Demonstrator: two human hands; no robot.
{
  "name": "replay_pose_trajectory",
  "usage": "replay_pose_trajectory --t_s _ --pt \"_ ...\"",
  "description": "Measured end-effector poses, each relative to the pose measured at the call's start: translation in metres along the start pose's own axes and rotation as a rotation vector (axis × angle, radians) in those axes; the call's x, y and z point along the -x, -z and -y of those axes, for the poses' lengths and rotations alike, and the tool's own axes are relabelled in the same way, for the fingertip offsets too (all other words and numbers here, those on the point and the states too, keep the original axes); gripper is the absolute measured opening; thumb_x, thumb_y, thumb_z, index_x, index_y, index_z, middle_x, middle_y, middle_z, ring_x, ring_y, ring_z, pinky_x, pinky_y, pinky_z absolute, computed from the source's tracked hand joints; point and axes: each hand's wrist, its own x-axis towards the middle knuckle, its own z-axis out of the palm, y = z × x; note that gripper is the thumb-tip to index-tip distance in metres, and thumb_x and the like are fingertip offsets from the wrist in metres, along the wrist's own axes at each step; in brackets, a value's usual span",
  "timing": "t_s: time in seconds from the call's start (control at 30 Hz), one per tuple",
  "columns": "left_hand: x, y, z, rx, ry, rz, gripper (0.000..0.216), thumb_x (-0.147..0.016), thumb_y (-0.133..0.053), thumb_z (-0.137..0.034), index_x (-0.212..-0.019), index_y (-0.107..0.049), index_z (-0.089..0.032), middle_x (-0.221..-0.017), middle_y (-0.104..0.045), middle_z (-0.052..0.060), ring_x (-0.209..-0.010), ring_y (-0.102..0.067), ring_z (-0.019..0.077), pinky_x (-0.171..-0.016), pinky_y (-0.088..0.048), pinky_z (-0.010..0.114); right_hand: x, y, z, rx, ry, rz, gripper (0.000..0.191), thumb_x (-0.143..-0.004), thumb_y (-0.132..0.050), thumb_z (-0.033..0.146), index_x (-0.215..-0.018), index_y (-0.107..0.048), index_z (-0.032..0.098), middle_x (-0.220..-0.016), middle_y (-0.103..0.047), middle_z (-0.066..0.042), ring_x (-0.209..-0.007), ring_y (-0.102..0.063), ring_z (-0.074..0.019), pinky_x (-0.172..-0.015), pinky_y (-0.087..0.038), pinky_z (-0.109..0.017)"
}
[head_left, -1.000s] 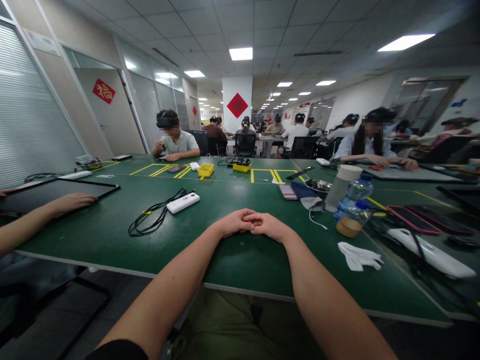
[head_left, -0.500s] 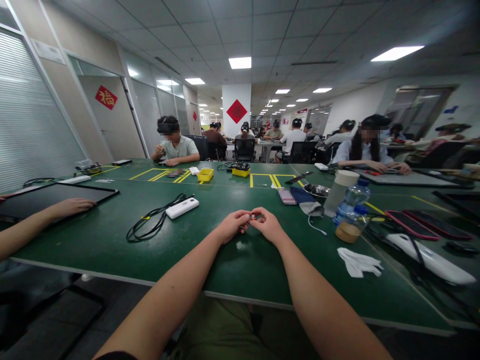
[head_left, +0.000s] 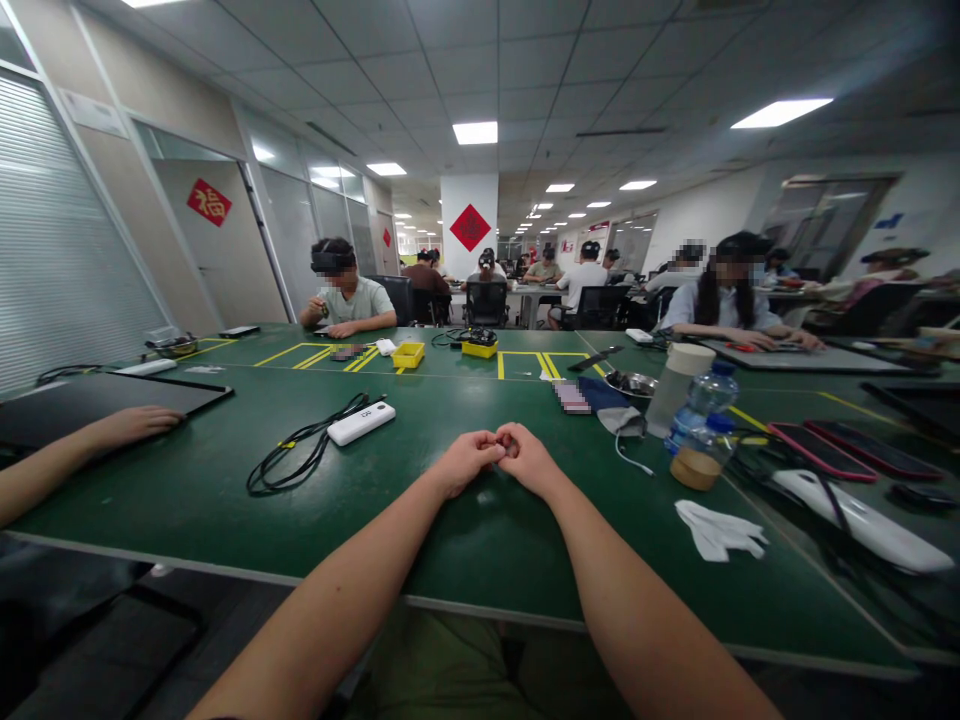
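Observation:
My left hand and my right hand meet fingertip to fingertip just above the green table, a little in front of me at the centre. Both hands are closed in a pinch. A tiny dark item shows between the fingertips, too small to name. Both forearms reach in from the near edge of the table. The nearest things are a white power bank to the left and a grey pouch to the right.
A black cable coils beside the power bank. At the right stand a water bottle, a white tumbler and a small jar, with a white cloth and phones near them. Another person's hand rests on a black tablet at the left.
My hands lifted a little off the table and opened slightly, showing a small reddish item between the fingertips. They have closed round it again. The view tilted up a little.

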Motion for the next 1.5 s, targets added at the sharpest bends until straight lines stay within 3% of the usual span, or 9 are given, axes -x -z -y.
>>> replay_pose_trajectory --t_s 0.23,0.43,0.53,0.63,0.73,1.03,1.2,1.4,1.5 --pt "-0.006 0.006 0.005 0.213 0.089 -0.118 0.023 -0.072 -0.068 -0.029 -0.084 -0.057 -0.013 -0.070 -0.058 0.002 -0.057 -0.054 0.0078 -0.056 -0.044 0.020 0.002 -0.001 0.000 -0.119 -0.183 0.086 0.058 -0.069 -0.063 0.028 -0.123 -0.044 0.022 -0.092 -0.053 0.000 -0.053 -0.046 -0.0059 -0.050 -0.040 -0.022" --pt "-0.008 0.017 -0.001 0.377 0.209 -0.253 0.014 -0.079 -0.051 -0.023 -0.086 -0.056 -0.013 -0.071 -0.057 0.004 -0.054 -0.051 0.0078 -0.049 -0.040 0.019 0.002 0.002 -0.001 -0.119 -0.228 0.105 0.056 -0.070 -0.061 0.022 -0.124 -0.045 0.020 -0.089 -0.054 0.000 -0.055 -0.049 -0.0064 -0.054 -0.042 -0.022" --pt "-0.007 0.012 -0.003 0.038 0.117 -0.307 0.015 -0.079 -0.046 -0.026 -0.083 -0.056 -0.015 -0.064 -0.052 0.000 -0.052 -0.046 0.0095 -0.048 -0.035 0.020 0.001 0.001 -0.005 -0.141 -0.233 0.115 0.055 -0.070 -0.061 0.020 -0.123 -0.046 0.020 -0.087 -0.056 0.001 -0.054 -0.050 -0.0068 -0.054 -0.043 -0.022" --pt "-0.005 0.002 -0.004 -0.539 -0.002 -0.322 0.015 -0.079 -0.050 -0.031 -0.075 -0.056 -0.018 -0.068 -0.057 0.002 -0.065 -0.051 0.0142 -0.060 -0.039 0.024 0.000 -0.001 -0.010 -0.149 -0.240 0.086 0.053 -0.070 -0.059 0.020 -0.122 -0.047 0.019 -0.086 -0.056 0.001 -0.053 -0.051 -0.0066 -0.052 -0.042 -0.022" --pt "-0.002 -0.006 -0.002 -0.957 0.018 -0.287 0.023 -0.082 -0.050 -0.038 -0.071 -0.057 -0.019 -0.074 -0.061 0.007 -0.075 -0.056 0.0207 -0.071 -0.040 0.031 -0.002 -0.001 -0.013 -0.148 -0.254 0.047 0.052 -0.070 -0.057 0.017 -0.121 -0.047 0.019 -0.084 -0.057 0.001 -0.051 -0.051 -0.0066 -0.050 -0.042 -0.021" --pt "-0.002 -0.005 0.009 -1.312 -0.105 -0.264 0.022 -0.086 -0.045 -0.028 -0.090 -0.062 -0.015 -0.099 -0.057 0.016 -0.100 -0.050 0.0281 -0.092 -0.034 0.040 -0.001 0.001 -0.009 -0.141 -0.286 0.050 0.049 -0.069 -0.056 0.015 -0.118 -0.051 0.017 -0.082 -0.057 0.001 -0.050 -0.053 -0.0070 -0.051 -0.044 -0.022" --pt "-0.006 0.027 0.005 -1.375 -0.045 -0.296 0.020 -0.085 -0.047 -0.027 -0.088 -0.063 -0.016 -0.097 -0.058 0.014 -0.097 -0.051 0.0260 -0.090 -0.035 0.037 0.000 0.003 -0.008 -0.133 -0.303 0.091 0.043 -0.070 -0.057 0.016 -0.112 -0.055 0.016 -0.081 -0.058 0.001 -0.053 -0.054 -0.0078 -0.054 -0.044 -0.022" --pt "0.007 0.097 0.000 -1.260 0.212 -0.544 0.014 -0.080 -0.052 -0.024 -0.079 -0.063 -0.016 -0.091 -0.061 0.014 -0.091 -0.053 0.0264 -0.083 -0.038 0.037 0.000 0.004 -0.009 -0.116 -0.289 0.140 0.031 -0.071 -0.056 0.018 -0.101 -0.061 0.015 -0.073 -0.060 0.000 -0.058 -0.056 -0.0103 -0.061 -0.045 -0.024" --pt "0.014 0.117 -0.001 -1.216 0.303 -0.658 0.015 -0.079 -0.051 -0.023 -0.082 -0.063 -0.014 -0.089 -0.061 0.015 -0.090 -0.053 0.0292 -0.078 -0.038 0.040 0.000 0.003 -0.011 -0.112 -0.293 0.139 0.030 -0.071 -0.056 0.019 -0.100 -0.062 0.015 -0.071 -0.060 0.000 -0.059 -0.056 -0.0108 -0.061 -0.045 -0.025"
